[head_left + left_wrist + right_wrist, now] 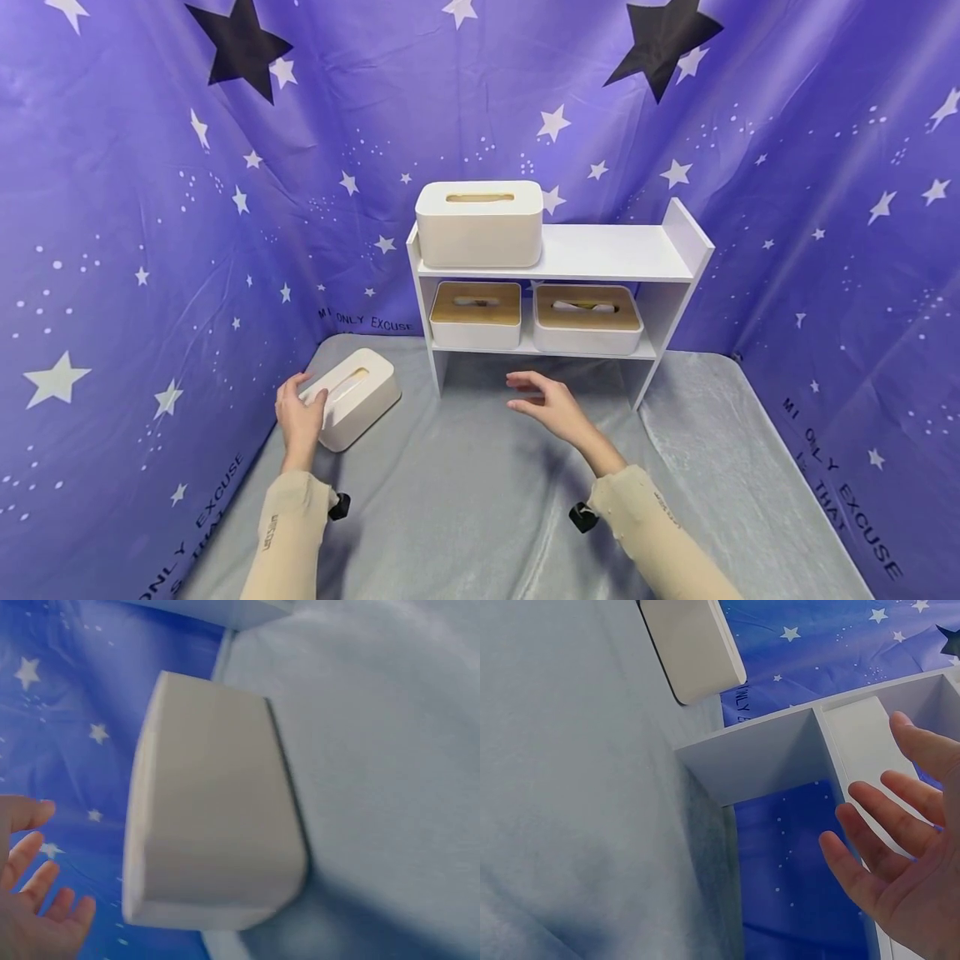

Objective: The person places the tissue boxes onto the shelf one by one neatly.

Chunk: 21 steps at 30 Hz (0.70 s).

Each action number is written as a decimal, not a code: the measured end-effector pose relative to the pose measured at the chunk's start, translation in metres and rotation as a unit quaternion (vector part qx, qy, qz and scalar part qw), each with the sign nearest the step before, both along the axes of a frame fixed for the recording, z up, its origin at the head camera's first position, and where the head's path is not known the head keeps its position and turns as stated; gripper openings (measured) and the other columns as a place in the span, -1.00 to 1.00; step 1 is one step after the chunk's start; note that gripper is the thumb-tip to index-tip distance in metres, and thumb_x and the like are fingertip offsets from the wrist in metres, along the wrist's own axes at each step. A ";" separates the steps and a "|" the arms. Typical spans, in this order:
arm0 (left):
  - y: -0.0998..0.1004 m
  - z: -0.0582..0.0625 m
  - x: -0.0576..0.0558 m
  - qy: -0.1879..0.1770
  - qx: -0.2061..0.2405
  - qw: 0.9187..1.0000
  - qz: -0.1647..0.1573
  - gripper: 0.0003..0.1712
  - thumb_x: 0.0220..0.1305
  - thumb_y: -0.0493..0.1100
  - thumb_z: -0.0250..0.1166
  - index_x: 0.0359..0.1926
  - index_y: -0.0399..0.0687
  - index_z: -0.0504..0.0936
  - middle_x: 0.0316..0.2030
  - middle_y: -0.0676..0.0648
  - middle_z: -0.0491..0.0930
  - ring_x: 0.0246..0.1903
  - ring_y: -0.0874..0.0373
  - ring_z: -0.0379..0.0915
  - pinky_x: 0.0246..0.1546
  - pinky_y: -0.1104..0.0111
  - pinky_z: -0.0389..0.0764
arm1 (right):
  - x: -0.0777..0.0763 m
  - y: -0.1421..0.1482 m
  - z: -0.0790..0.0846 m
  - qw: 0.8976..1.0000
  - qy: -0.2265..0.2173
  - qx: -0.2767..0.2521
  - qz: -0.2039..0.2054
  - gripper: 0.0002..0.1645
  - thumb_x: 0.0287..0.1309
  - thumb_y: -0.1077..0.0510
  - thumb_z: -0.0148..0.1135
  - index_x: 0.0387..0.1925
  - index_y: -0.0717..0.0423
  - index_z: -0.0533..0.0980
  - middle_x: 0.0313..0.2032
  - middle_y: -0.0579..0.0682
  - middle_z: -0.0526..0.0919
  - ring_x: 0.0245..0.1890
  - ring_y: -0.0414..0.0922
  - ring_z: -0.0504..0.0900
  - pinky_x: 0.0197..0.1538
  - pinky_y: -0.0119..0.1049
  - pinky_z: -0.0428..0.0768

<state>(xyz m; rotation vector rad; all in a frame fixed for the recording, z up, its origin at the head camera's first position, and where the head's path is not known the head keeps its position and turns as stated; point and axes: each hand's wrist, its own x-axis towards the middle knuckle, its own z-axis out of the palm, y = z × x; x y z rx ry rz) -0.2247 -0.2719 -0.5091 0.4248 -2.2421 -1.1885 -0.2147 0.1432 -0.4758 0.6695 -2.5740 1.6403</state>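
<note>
A white tissue box (362,402) with a slot in its top lies at an angle on the grey cloth, left of the shelf. My left hand (302,410) is over the near left end of this box, overlapping it in the head view. In the left wrist view the fingers of the left hand (41,889) are spread and relaxed, with a gap between them and the box (217,802). My right hand (551,407) hovers in front of the shelf's bottom opening, holding nothing. Its fingers are loosely extended in the right wrist view.
A white two-tier shelf (615,250) stands at the back. On its upper board sits a tall white tissue box (480,233); below are two boxes with wooden lids, one left (476,333), one right (588,337). Purple star-printed curtains (375,108) enclose the table.
</note>
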 end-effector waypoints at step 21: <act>-0.025 -0.049 0.005 -0.135 0.144 0.980 -0.034 -0.14 0.40 -0.23 0.15 0.53 -0.37 -0.09 0.47 -0.47 0.07 0.45 -0.36 0.08 0.51 -0.04 0.18 | 0.000 0.010 -0.013 1.000 -0.023 0.004 0.008 -0.47 0.22 0.12 0.37 0.19 0.21 0.52 0.14 0.25 0.63 0.16 0.21 0.61 0.17 0.04 0.65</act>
